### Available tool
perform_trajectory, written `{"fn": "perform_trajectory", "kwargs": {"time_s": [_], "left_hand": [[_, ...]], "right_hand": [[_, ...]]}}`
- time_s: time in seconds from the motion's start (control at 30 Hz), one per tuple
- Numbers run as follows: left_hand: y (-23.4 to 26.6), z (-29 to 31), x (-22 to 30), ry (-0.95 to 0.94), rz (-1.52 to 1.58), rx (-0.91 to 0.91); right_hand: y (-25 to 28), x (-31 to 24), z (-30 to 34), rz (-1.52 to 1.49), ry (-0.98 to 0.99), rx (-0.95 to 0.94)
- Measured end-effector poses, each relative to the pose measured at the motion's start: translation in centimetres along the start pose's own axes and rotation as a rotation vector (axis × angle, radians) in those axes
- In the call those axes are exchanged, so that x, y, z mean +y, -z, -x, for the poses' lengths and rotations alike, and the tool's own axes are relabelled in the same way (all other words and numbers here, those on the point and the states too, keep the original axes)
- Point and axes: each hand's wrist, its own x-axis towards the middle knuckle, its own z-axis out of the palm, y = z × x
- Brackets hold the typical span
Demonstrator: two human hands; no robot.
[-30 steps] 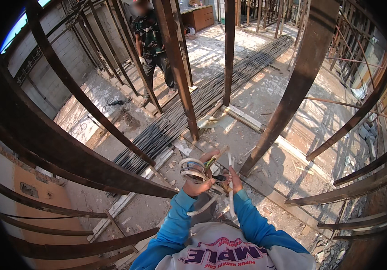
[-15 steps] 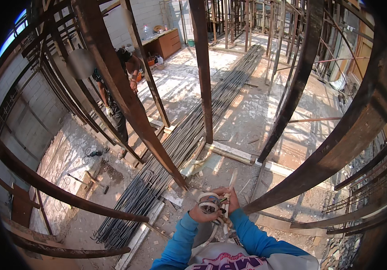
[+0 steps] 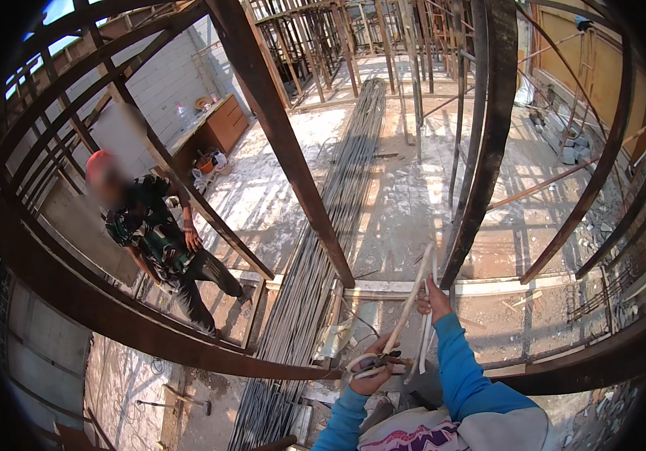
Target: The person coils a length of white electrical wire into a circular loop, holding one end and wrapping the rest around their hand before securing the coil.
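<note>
My left hand is closed around a looped bundle of off-white strip, low in front of my body. A small dark tool-like piece shows by the fingers, too unclear to name. Farther forward and to the right, my right hand grips the same pale material, which stretches up past the fingers and hangs below them. Whether it is one length or two I cannot tell. Both sleeves are blue.
Dark posts, one close on my right, stand around me. Long steel rods lie along the floor. A co-worker in a red cap stands at left. A hammer lies lower left; a brown cabinet stands at the far left.
My hands, close together before, are now apart: the right has moved forward and up along the pale strip. My view has shifted, and the co-worker shows more fully.
</note>
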Motion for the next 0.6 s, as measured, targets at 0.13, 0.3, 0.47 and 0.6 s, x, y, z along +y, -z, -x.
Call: {"fn": "perform_trajectory", "kwargs": {"time_s": [0.13, 0.3, 0.47, 0.6], "left_hand": [[4.9, -4.3, -8.4, 0.152, -0.090, 0.195], [10.5, -10.4, -21.5, 0.402, -0.175, 0.510], [13.1, -24.8, -20.7, 0.150, 0.064, 0.769], [12.0, -39.2, -13.4, -0.035, 0.056, 0.701]], "right_hand": [[0.0, -8.6, -5.5, 0.459, 0.135, 0.040], [-3.4, -17.1, -15.5, 1.115, 0.372, 0.003], [-5.8, -22.8, -24.8, 1.679, 0.635, -0.106], [-8.2, -26.6, -27.5, 1.636, 0.897, -0.227]]}}
